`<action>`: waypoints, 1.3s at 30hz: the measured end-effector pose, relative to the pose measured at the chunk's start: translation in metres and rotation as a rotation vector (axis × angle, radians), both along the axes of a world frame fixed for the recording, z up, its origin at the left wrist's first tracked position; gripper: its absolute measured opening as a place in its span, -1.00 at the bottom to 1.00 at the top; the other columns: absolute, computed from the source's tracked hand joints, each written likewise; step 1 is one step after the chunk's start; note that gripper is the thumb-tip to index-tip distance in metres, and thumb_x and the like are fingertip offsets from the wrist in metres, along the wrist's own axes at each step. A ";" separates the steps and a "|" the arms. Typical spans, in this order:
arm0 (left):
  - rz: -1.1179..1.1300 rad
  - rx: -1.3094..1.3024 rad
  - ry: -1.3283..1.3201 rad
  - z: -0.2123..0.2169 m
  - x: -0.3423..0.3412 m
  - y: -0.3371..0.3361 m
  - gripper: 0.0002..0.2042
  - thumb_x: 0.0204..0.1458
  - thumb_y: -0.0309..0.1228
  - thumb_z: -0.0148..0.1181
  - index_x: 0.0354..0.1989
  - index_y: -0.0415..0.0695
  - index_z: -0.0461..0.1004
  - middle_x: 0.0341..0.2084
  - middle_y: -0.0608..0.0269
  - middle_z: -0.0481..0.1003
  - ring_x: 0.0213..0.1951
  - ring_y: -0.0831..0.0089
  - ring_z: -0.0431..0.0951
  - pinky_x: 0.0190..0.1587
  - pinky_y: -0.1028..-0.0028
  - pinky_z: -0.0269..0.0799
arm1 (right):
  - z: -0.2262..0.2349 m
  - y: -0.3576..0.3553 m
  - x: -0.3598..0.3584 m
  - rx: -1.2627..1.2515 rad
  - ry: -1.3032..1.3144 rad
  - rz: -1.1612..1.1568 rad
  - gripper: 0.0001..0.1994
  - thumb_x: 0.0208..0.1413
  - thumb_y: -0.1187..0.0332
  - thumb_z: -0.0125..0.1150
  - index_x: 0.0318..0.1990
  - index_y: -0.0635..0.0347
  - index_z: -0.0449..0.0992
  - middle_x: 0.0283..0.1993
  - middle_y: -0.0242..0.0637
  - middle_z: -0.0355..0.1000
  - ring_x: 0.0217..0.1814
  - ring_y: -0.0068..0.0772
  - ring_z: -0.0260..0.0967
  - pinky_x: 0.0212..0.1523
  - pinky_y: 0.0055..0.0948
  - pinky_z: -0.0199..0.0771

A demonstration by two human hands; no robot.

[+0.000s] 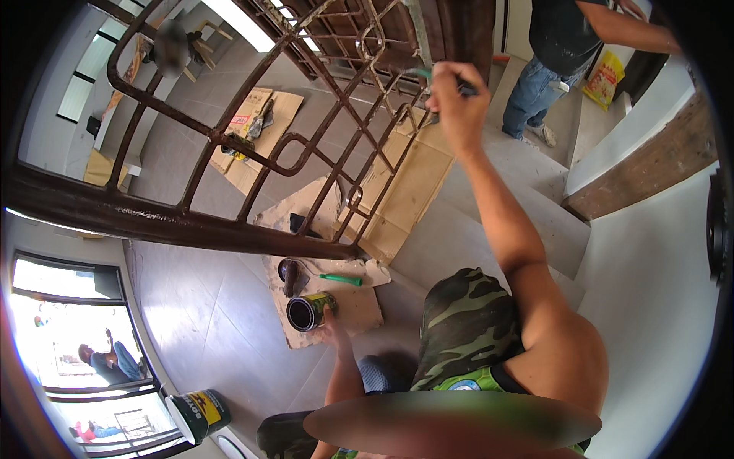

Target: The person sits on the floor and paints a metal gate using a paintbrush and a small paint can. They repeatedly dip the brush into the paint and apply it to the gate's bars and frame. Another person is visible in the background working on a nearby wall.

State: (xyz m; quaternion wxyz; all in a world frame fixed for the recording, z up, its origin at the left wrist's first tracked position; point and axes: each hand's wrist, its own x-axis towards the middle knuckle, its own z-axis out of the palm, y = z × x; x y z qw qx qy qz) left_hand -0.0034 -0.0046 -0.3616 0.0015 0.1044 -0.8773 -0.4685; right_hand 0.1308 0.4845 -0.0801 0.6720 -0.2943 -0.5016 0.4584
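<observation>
In my raised right hand (459, 96), the closed fingers hold a slim paintbrush (419, 73), dark and green, mostly hidden by the hand. The brush is up against the metal grille (290, 157), whose bars are dark brown in most places and pale and patchy near my hand. Lower down, my left hand (333, 329) grips the side of a small open paint can (306, 312) with dark paint inside. Beside the can, a dark-coated paint roller (292, 277) with a green handle (341, 280) rests on stained cardboard (359, 310).
Flattened cardboard (405, 191) covers the floor and steps beneath the grille. Beyond the bars, more cardboard (284, 115) carries brushes (261, 122). A person (562, 46) stands at upper right near a yellow bag (604, 80). A large bucket (200, 415) stands lower left.
</observation>
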 end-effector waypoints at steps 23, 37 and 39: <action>-0.116 0.175 0.098 0.010 -0.002 0.001 -0.31 0.01 -0.31 0.48 0.21 -0.41 0.26 0.03 -0.03 0.55 -0.04 0.28 0.58 0.08 0.35 0.47 | -0.086 -0.079 -0.001 0.257 -0.451 0.145 -0.87 0.15 0.48 0.29 -0.16 0.21 0.55 -0.31 -0.19 0.47 -0.37 -0.23 0.48 -0.34 -0.34 0.46; -0.159 0.116 0.081 0.005 -0.007 -0.007 -0.33 0.00 -0.43 0.50 0.23 -0.38 0.26 0.00 -0.01 0.57 -0.07 0.31 0.59 0.05 0.34 0.51 | -0.095 -0.023 0.021 -0.333 0.048 0.448 -0.87 0.19 0.35 0.29 -0.34 0.21 0.57 -0.48 -0.31 0.49 -0.66 -0.52 0.35 -0.66 -0.51 0.32; -0.169 0.134 0.093 0.004 -0.006 -0.008 -0.33 -0.02 -0.36 0.50 0.19 -0.39 0.29 0.00 -0.03 0.55 -0.06 0.28 0.59 0.04 0.33 0.54 | -0.089 0.017 0.018 -0.434 0.155 0.432 -0.82 0.20 0.32 0.29 -0.37 0.22 0.56 -0.56 -0.33 0.45 -0.72 -0.56 0.28 -0.72 -0.55 0.23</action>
